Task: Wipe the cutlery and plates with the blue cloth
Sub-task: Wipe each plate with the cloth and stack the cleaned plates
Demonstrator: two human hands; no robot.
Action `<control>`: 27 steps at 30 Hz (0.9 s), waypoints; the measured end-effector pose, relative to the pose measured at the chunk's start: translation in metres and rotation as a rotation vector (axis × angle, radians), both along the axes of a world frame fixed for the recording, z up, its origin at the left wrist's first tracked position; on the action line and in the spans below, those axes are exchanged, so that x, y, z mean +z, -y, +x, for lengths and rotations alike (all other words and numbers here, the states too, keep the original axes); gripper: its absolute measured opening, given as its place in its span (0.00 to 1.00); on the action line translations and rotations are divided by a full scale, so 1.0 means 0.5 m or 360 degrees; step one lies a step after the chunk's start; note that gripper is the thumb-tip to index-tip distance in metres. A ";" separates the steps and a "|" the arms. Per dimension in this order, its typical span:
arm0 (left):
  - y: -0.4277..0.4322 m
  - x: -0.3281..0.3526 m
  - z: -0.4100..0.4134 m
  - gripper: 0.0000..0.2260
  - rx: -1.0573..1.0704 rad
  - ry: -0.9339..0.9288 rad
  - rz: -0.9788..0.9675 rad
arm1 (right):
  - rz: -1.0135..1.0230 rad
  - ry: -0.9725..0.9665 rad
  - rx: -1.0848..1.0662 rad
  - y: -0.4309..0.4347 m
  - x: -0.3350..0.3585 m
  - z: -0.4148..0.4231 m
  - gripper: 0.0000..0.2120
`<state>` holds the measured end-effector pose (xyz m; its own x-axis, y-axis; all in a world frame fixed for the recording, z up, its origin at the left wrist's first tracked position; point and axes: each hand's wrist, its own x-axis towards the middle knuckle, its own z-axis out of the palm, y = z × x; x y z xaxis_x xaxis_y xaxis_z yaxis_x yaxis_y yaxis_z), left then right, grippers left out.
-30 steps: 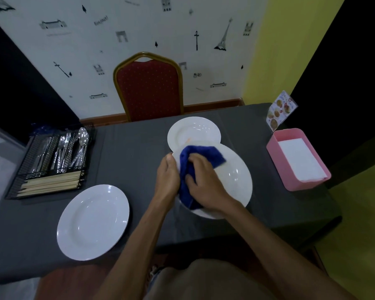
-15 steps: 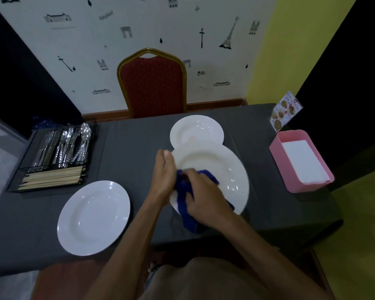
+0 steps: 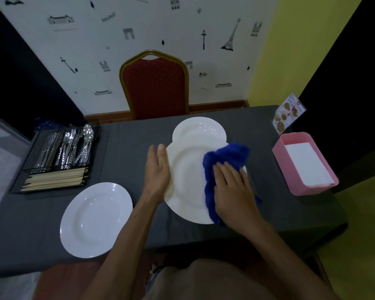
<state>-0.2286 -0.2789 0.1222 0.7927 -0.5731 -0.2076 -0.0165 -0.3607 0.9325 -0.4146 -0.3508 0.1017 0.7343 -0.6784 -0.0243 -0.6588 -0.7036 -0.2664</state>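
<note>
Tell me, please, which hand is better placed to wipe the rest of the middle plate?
The right hand: it presses the blue cloth onto the plate on its right side, while the left hand only steadies the left rim with straight fingers and has no cloth.

Cloth (image 3: pixel 224 161) now rightward, perhaps higher.

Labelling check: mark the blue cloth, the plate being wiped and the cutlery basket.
blue cloth (image 3: pixel 226 155), head view, bunched upper part.
plate being wiped (image 3: pixel 186 176), head view, bare centre.
cutlery basket (image 3: pixel 31 156), head view, left mesh wall.
</note>
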 end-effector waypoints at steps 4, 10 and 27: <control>0.008 -0.006 -0.002 0.27 0.0012 -0.0055 -0.0008 | 0.0483 0.0044 0.0271 -0.090 0.048 -0.003 0.25; 0.016 0.007 -0.053 0.21 -0.0144 0.0133 -0.0047 | 0.0534 0.0297 0.0283 -0.023 0.014 0.080 0.27; 0.020 0.021 -0.045 0.22 0.0048 0.0147 -0.0021 | 0.0305 0.0362 -0.0009 0.007 0.045 0.116 0.17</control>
<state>-0.2510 -0.2888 0.1326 0.8251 -0.5508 -0.1257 -0.0918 -0.3503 0.9321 -0.3563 -0.3545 0.1243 0.7320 -0.6812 0.0127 -0.5704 -0.6229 -0.5354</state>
